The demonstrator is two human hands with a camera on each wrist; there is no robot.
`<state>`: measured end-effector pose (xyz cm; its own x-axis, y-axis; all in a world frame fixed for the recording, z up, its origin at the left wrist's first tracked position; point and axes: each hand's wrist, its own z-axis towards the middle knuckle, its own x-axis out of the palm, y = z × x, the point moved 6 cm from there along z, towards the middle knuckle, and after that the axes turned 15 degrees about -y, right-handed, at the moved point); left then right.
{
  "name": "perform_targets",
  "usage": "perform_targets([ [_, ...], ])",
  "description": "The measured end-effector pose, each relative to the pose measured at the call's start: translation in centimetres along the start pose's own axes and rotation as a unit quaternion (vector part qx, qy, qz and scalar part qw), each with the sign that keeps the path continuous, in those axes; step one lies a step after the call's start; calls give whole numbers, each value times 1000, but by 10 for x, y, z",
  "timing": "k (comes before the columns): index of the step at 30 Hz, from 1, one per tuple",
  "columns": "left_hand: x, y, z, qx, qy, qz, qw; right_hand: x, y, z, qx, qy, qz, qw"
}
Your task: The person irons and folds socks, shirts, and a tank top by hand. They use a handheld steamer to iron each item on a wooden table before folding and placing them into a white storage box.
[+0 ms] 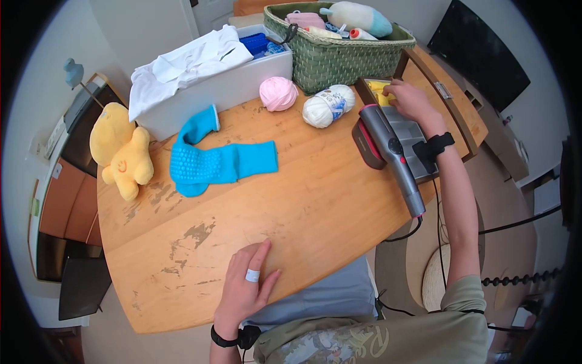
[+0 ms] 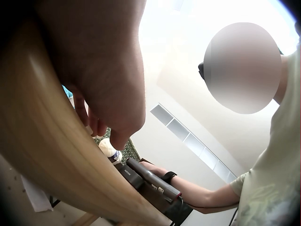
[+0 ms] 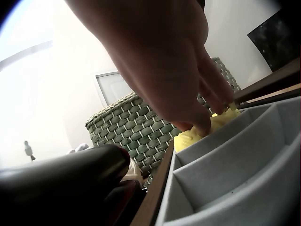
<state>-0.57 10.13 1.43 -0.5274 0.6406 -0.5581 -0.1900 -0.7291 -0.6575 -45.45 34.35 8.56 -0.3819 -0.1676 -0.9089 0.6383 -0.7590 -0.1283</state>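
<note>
My right hand (image 1: 411,100) reaches into the far end of a brown box with grey-lined compartments (image 3: 225,160). Its thumb and fingers pinch a soft yellow cloth (image 3: 190,137) that lies in the end compartment. Across the box's left side leans a grey corded handheld appliance (image 1: 397,151) with a red button and pink trim, below the right wrist. My left hand (image 1: 244,276) rests near the table's front edge, fingers relaxed and holding nothing, with a white band around one finger.
On the wooden table (image 1: 315,200) lie a blue dotted sock (image 1: 233,162), a yellow plush toy (image 1: 124,151), a pink yarn ball (image 1: 278,94) and a white yarn skein (image 1: 328,106). Behind stand a white bin (image 1: 212,91) with a white shirt over it and a green woven basket (image 1: 339,64).
</note>
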Motion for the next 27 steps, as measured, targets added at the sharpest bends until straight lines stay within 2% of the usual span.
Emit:
perform_targets([
  [6, 1, -3, 2, 4, 4, 20, 1000, 18, -1, -12, -54, -12, -70, 996],
  [9, 0, -4, 2, 10, 10, 30, 999, 15, 5, -24, -63, -51, -64, 995],
  [12, -1, -6, 3, 16, 10, 33, 999, 2, -2, -28, 13, -124, 49, 991],
  [15, -2, -7, 2, 16, 9, 36, 999, -12, -11, -29, 91, -126, 56, 986],
  [18, -1, -7, 2, 22, 6, 37, 999, -10, -19, -31, 106, -70, 41, 991],
  [21, 0, -7, 2, 24, 8, 40, 999, 9, -22, -37, 23, -40, 65, 997],
  [27, -1, -9, 2, 29, 8, 41, 999, 5, -10, -45, 35, -42, 31, 998],
])
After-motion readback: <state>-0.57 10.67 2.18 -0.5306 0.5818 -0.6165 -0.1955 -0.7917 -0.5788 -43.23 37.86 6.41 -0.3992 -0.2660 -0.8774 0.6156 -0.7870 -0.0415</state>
